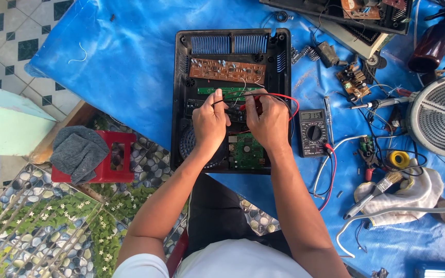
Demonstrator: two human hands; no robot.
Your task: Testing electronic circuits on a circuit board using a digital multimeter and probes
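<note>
Probing step in hand. Left hand (209,123) grasps the black probe (221,101); right hand (269,122) grasps the red probe (253,98). Both tips rest inside the opened black casing (178,92) on the blue counter (130,67). Multimeter (312,132) lies just right. Next calls for steady tips, likely.

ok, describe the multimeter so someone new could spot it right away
Start at the open black appliance housing in the middle of the blue tarp. The multimeter lies flat just outside its right edge, beside the right hand. It alone has a small grey display above a round dial, with a red lead plugged in at its base.
</note>
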